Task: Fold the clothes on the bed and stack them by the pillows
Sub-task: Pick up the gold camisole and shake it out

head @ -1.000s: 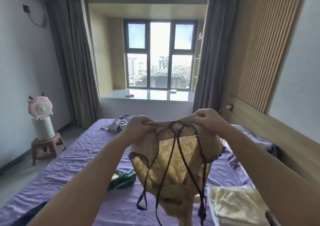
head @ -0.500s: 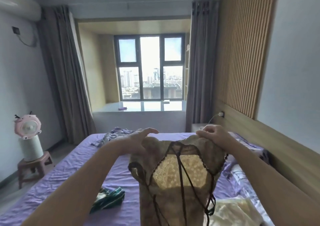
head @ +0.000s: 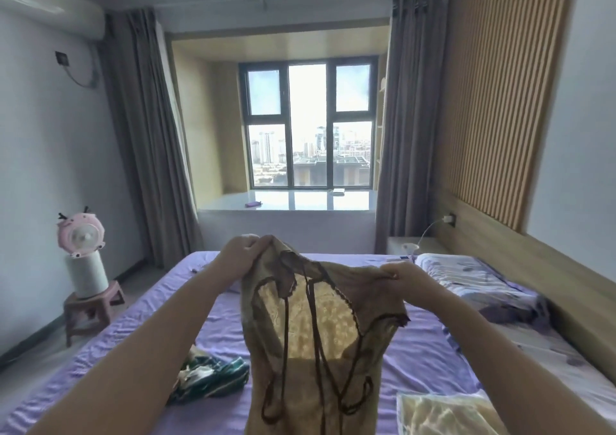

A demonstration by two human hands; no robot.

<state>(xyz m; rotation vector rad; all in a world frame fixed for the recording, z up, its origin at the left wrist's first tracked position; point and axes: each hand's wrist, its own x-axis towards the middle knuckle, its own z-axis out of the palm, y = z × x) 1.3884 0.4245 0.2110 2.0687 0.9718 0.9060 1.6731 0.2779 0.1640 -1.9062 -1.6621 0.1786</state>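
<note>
While both hands, left hand point(head: 245, 254) and right hand point(head: 405, 279), are pinching the lacy tan top point(head: 316, 328) up above the bed point(head: 423, 358), those dangling straps point(head: 310, 361) are probably gonna tangle in the fold.

A purple-sheeted bed point(head: 416, 361) is seen; a crumpled green striped garment point(head: 213, 378) is laid left, a folded cream garment point(head: 443, 414) near right, a patterned pillow point(head: 466, 274) by the headboard.

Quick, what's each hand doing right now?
Left hand: grips the sheer beige lace garment with dark trim at its top edge.
Right hand: pinches the same garment's other top corner.
</note>
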